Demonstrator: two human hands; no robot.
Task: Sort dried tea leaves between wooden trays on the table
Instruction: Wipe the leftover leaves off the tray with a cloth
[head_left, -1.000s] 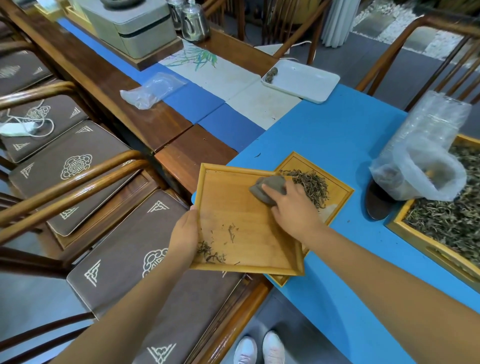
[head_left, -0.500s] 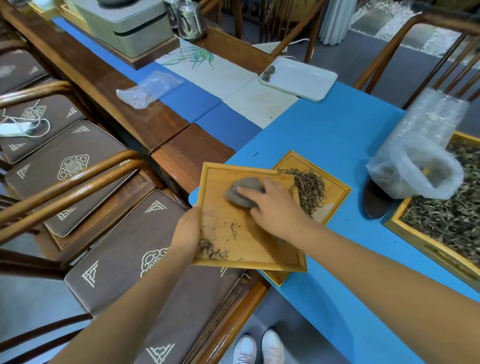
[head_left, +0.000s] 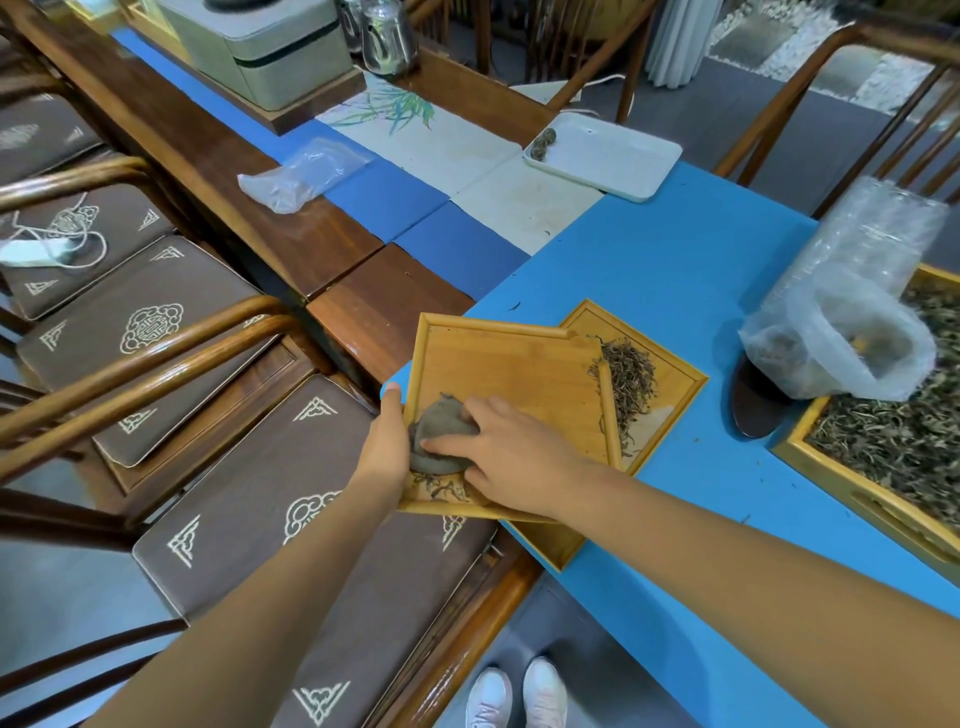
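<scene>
A light wooden tray (head_left: 524, 374) is held tilted over the edge of the blue counter (head_left: 691, 280), its left rim gripped by the left hand (head_left: 387, 441), thumb curled over the top edge. A grey cloth (head_left: 441, 441) is pressed flat against the tray's lower left corner by the right hand (head_left: 511, 457), fingers spread and closed on nothing but the cloth beneath them. Within the last second the cloth has been drawn from the tray's upper right edge, beside the lower tray, down across the board toward the near corner. A small clump of stray tea leaves (head_left: 441, 488) is now gathered just below the cloth, against the near rim, and the rest of the board looks swept clean. The main heap of sorted leaves (head_left: 628, 384) lies in a second tray (head_left: 675, 374) resting on the counter, partly covered by the first. A larger tray of unsorted leaves (head_left: 893, 441) stands well apart to the right, a clear plastic bag (head_left: 841, 322) slumped over its corner. The wiping appears nearly finished; the gathered remnants are likely to be tipped out next.
</scene>
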